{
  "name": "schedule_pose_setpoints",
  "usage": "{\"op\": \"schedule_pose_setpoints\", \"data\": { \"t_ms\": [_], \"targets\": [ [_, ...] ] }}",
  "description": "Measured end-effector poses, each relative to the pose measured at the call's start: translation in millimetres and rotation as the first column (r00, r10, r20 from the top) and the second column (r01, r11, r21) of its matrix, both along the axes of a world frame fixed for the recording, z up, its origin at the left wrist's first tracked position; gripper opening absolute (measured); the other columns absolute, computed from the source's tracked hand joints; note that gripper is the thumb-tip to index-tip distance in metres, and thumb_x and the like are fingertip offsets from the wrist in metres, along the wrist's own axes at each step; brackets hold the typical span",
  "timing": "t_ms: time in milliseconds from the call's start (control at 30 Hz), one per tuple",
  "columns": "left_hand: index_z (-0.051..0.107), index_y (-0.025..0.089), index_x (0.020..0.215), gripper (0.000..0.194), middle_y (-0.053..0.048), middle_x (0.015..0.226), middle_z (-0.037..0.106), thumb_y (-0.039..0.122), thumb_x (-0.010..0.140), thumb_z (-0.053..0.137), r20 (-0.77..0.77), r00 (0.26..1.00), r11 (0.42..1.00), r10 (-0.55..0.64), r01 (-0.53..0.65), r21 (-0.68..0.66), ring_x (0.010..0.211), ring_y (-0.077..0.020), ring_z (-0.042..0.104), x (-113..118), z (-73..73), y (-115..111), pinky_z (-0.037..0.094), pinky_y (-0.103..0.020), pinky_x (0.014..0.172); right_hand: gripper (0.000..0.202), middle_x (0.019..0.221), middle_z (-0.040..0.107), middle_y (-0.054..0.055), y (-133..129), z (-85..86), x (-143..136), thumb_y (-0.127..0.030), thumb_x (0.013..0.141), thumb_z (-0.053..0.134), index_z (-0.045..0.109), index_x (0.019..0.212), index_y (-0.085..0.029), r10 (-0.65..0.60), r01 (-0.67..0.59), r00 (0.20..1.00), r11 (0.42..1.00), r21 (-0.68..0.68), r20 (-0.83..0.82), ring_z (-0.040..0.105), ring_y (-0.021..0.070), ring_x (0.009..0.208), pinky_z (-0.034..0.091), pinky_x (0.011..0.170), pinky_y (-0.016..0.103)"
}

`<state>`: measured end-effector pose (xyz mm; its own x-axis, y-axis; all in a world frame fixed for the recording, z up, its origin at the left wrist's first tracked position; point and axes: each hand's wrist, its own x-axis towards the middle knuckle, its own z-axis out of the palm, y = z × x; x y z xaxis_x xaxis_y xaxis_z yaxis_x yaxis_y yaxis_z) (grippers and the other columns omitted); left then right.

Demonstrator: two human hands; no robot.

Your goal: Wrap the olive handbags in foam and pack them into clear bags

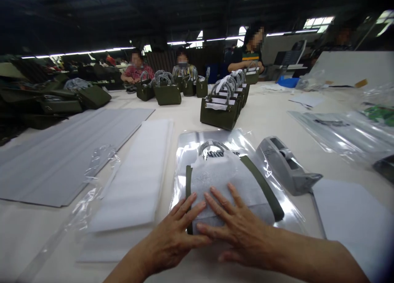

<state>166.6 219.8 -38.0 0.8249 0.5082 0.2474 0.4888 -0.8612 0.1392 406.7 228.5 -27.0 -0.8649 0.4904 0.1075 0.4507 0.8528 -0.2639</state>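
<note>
An olive-green handbag (pixel 261 176) lies flat in front of me, its middle covered by a sheet of white wrapping (pixel 220 178). Beneath and around it spreads a clear plastic bag (pixel 181 151) with dark lettering near the handles. The bag's handles (pixel 212 145) are wrapped and point away from me. My left hand (pixel 180 229) rests with spread fingers on the near left part of the wrapped handbag. Beside it, my right hand (pixel 235 221) lies flat on the white wrapping, fingers apart. Neither hand grips anything.
To the right stands a grey tape dispenser (pixel 285 168). White foam sheets (pixel 135 176) and grey sheets (pixel 61 151) are stacked at left. Several olive handbags (pixel 218 110) stand further back. Clear plastic bags (pixel 347 131) lie at right. Co-workers (pixel 249 55) are across the table.
</note>
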Motion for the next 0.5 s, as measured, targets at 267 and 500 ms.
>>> {"op": "schedule_pose_setpoints", "data": {
  "t_ms": [267,500],
  "targets": [
    [0.054,0.034,0.111,0.067,-0.005,0.146,0.016,-0.007,0.058,0.052,0.058,0.998,0.999,-0.012,0.010,0.031,0.131,-0.0371,0.016,0.8,-3.0,-10.3,0.037,-0.053,0.098,0.050,0.131,0.043,0.010,112.8,72.4,5.1,-0.043,0.081,0.054,0.049,0.124,-0.018,-0.460,0.365,0.802,0.882,-0.297,-0.382,0.035,0.0242,0.124,0.025,0.105,0.042],
    [0.059,0.021,0.070,0.018,-0.006,0.140,0.033,0.003,0.067,0.057,0.141,0.990,0.981,0.013,-0.040,0.191,0.129,-0.0347,0.025,5.0,-23.6,-26.0,0.041,-0.046,0.097,0.042,0.061,0.056,0.005,182.2,48.1,4.2,-0.049,0.075,0.057,0.061,0.079,-0.008,-0.578,0.383,0.793,0.717,-0.582,-0.191,0.052,0.0131,0.056,0.043,0.056,0.026]
  ]
}}
